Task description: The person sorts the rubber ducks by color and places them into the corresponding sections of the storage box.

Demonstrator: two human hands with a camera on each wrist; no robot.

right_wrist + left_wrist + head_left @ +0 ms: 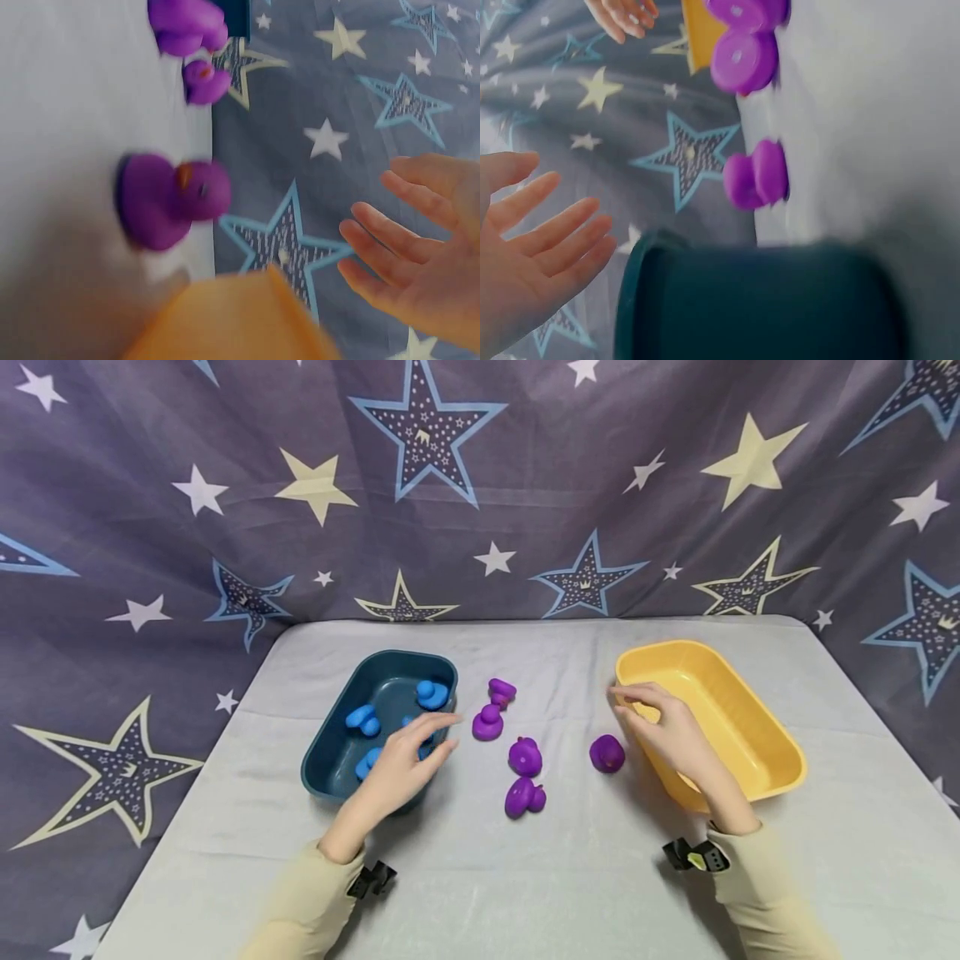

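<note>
My left hand (403,763) hovers over the right side of a dark teal tub (318,752), fingers spread and nothing held. Inside that tub lie several blue rubber ducks (432,695), some partly hidden by the hand. My right hand (670,727) is above the left rim of a yellow tub (750,718), its fingers loosely extended and holding nothing. One purple rubber duck (607,753) sits just left of the yellow tub, upright in the right wrist view. Between the tubs are more purple ducks: a tipped one (502,692), another (487,723) beside it, and two nearer ones (525,757).
A pale cloth covers the table (480,885). Behind it hangs a dark grey curtain (525,527) printed with stars. Small black cameras (372,880) are strapped at both wrists, over beige sleeves (307,902).
</note>
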